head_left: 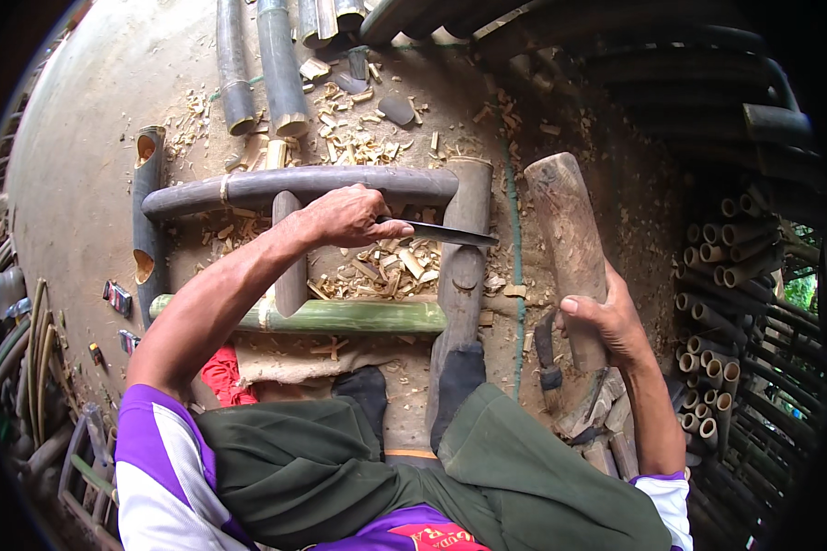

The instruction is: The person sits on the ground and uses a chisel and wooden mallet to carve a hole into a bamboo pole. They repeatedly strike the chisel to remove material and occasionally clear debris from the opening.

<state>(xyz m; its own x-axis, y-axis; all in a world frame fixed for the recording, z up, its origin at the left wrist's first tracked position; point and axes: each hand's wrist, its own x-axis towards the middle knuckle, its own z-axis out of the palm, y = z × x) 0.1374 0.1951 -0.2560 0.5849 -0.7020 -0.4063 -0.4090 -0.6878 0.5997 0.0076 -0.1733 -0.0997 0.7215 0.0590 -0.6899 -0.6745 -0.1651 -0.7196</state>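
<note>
My left hand [354,219] is closed around the hidden handle of a tool with a long, narrow, dark blade [446,232]; whether it is a knife or a chisel I cannot tell. The blade points right, its tip over a weathered wooden beam [464,285] that has a notch in it. At the right, my right hand [606,317] grips the lower end of a thick wooden mallet [565,216], a plain club held upright. Below my left forearm lies a frame with a dark bamboo pole [299,186] across its far side and a green bamboo pole [363,317] nearer me.
Wood chips [390,271] litter the floor. A dark bamboo post with cut holes [149,216] stands left. Cut bamboo lengths [280,69] lie at the far side; more are stacked right [712,363]. A curved blade tool [547,358] lies beside my right knee. Red cloth [227,376] is near my left knee.
</note>
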